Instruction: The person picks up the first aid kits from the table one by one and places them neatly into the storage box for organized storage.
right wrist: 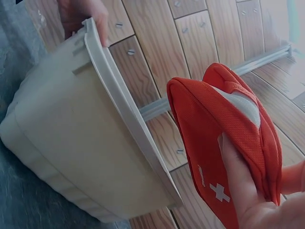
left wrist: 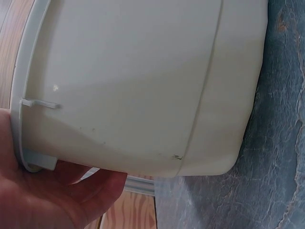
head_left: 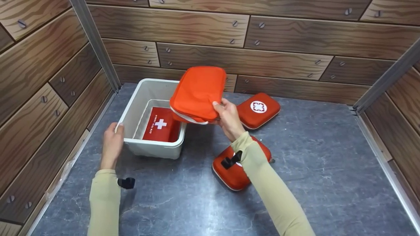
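Note:
My right hand (head_left: 228, 118) grips a soft orange-red first aid pouch (head_left: 200, 91), thumb on top and fingers beneath, held up at the right side of a white plastic bin (head_left: 160, 143). In the right wrist view the pouch (right wrist: 209, 138) shows a white cross on its underside and a pale strip along its edge. My left hand (head_left: 112, 141) grips the bin's near left rim; in the left wrist view its fingers (left wrist: 102, 191) curl below that rim. Inside the bin lies a red first aid kit (head_left: 160, 126) with a white cross and lettering.
Two red hard-shell cases lie on the grey floor right of the bin: one farther back (head_left: 259, 109) with a white round emblem, one nearer (head_left: 234, 170), partly hidden under my right forearm. Wood-patterned walls (head_left: 203, 29) with metal edging enclose the back and sides.

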`<state>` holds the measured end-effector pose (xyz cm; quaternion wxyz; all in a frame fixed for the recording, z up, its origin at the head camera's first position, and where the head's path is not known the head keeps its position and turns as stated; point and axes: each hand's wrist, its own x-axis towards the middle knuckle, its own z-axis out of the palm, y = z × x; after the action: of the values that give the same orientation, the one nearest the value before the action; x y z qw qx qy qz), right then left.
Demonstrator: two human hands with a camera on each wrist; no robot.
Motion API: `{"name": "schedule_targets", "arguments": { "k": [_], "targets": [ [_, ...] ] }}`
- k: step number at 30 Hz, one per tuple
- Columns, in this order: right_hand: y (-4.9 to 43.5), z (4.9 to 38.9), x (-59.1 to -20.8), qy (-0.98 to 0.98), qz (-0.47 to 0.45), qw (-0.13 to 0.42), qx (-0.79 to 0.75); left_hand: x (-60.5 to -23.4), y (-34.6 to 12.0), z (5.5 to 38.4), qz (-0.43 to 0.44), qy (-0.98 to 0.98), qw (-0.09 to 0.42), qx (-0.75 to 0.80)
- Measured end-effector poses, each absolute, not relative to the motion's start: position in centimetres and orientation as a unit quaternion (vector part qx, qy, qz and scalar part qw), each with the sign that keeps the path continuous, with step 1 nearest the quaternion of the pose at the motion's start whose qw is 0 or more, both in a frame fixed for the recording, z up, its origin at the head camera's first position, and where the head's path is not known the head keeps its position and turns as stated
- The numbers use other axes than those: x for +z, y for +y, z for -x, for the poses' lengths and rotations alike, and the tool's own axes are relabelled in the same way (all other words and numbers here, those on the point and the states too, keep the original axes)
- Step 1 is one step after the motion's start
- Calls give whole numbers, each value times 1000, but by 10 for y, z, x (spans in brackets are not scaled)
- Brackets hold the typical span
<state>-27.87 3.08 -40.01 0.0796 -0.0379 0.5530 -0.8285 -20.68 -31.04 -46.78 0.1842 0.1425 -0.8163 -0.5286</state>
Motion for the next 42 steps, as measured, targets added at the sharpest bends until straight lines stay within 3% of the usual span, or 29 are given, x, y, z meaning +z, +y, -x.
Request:
{"name": "schedule_targets", "arguments": {
  "k": [27, 42],
  "targets": [
    [-67, 289, -394, 578, 70, 153, -798, -468, -310, 208, -147, -823, 181, -518],
    [-93, 287, -398, 627, 85, 186, -752, -467, -310, 206, -142, -821, 179, -524]
  ]
}}
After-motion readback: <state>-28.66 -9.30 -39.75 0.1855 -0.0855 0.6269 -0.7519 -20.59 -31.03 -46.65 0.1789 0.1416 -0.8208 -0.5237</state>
